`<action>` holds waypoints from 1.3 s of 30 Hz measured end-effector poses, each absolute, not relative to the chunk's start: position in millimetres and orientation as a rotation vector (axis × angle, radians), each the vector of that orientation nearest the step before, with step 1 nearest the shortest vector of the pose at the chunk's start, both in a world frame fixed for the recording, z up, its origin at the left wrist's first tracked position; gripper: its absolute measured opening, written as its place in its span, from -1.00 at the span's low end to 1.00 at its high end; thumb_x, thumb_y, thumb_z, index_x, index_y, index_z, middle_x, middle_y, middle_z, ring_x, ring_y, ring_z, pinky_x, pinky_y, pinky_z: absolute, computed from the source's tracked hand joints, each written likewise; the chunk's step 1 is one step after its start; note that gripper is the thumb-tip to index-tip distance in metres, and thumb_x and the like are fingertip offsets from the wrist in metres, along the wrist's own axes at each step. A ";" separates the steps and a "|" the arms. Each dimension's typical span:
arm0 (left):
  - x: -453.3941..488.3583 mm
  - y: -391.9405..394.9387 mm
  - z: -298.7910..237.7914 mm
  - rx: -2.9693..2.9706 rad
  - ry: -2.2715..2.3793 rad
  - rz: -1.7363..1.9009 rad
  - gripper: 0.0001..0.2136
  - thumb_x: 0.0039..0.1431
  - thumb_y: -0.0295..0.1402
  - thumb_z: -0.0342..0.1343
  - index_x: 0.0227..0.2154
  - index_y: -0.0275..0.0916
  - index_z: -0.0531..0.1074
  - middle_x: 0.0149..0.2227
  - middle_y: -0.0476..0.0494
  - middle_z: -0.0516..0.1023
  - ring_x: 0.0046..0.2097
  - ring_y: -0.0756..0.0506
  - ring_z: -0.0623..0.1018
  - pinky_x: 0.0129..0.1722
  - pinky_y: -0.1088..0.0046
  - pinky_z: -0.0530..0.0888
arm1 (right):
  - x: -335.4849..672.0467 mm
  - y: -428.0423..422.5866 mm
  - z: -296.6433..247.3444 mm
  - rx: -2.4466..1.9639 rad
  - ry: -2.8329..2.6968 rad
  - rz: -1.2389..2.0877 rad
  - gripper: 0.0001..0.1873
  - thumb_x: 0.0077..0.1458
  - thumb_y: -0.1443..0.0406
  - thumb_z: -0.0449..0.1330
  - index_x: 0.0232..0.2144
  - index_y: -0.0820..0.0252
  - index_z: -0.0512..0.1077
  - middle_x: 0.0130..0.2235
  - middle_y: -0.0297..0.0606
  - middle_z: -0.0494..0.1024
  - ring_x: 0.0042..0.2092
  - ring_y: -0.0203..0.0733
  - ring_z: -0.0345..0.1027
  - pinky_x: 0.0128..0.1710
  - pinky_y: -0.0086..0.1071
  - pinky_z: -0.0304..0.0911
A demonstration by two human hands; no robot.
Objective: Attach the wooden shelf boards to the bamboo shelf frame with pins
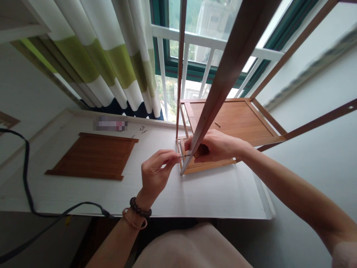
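A wooden shelf rack stands on the white table with its long front post (206,115) slanting up past the camera. Near the post's foot, my left hand (156,169) pinches a thin metal piece (184,156) between thumb and fingertips. Its end meets the post; whether it is a screw or a hex key I cannot tell. My right hand (220,145) is closed around the post from the right, with a brown wooden part (201,150) under its fingers. One long screw (217,124) lies on the middle shelf (237,115), just beyond that hand.
A loose slatted wooden panel (95,156) lies on the left of the white table (156,201). Small metal fittings (143,129) and a blurred packet (110,123) rest behind it. A black cable (26,175) loops at left. Curtains and a railed window stand behind.
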State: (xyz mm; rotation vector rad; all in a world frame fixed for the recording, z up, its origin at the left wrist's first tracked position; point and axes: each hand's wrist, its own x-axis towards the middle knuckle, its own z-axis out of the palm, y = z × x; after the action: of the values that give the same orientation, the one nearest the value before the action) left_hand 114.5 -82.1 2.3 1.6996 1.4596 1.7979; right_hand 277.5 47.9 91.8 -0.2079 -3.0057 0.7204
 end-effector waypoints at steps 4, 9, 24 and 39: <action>111.5 -82.4 1.1 1.792 1.499 1.760 -0.82 -0.05 -0.52 0.18 -0.34 -0.19 0.48 -0.35 -0.05 0.48 -0.33 0.01 0.50 -0.35 0.48 0.51 | 277.7 48.5 91.2 -0.204 -3.005 0.706 -0.70 -0.06 0.29 0.18 -0.20 0.17 0.33 -0.44 -0.37 0.42 -0.42 -0.34 0.21 -0.41 -0.47 0.04; 113.6 -81.5 0.2 1.834 1.447 1.730 -0.82 -0.02 -0.52 0.15 -0.32 -0.18 0.49 -0.34 -0.06 0.45 -0.36 0.03 0.49 -0.39 0.51 0.49 | 277.8 47.9 90.5 -0.194 -2.991 0.722 -0.72 -0.05 0.29 0.18 -0.21 0.17 0.33 -0.40 -0.36 0.44 -0.43 -0.35 0.21 -0.42 -0.48 0.05; 125.6 -80.8 -4.7 1.515 1.322 1.757 -0.83 -0.02 -0.55 0.14 -0.33 -0.23 0.44 -0.27 -0.10 0.53 -0.21 -0.09 0.53 -0.23 0.33 0.54 | 279.6 47.5 88.5 -0.196 -2.954 0.674 -0.72 -0.09 0.33 0.21 -0.24 0.14 0.34 -0.37 -0.33 0.45 -0.34 -0.27 0.28 -0.38 -0.45 0.10; 132.5 -72.3 7.3 1.234 1.140 1.731 -0.91 -0.11 -0.52 0.21 -0.48 -0.26 0.46 -0.29 -0.10 0.47 -0.19 -0.07 0.49 -0.16 0.34 0.48 | 282.3 44.7 84.2 -0.287 -2.922 0.641 -0.65 -0.11 0.32 0.22 -0.19 0.11 0.31 -0.37 -0.34 0.48 -0.32 -0.24 0.33 -0.36 -0.43 0.15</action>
State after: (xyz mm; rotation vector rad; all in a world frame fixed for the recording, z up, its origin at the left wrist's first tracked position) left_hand 132.5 -72.3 7.3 1.2340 1.1395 1.7308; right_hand 282.3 44.7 84.2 -0.2871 -2.9216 0.6413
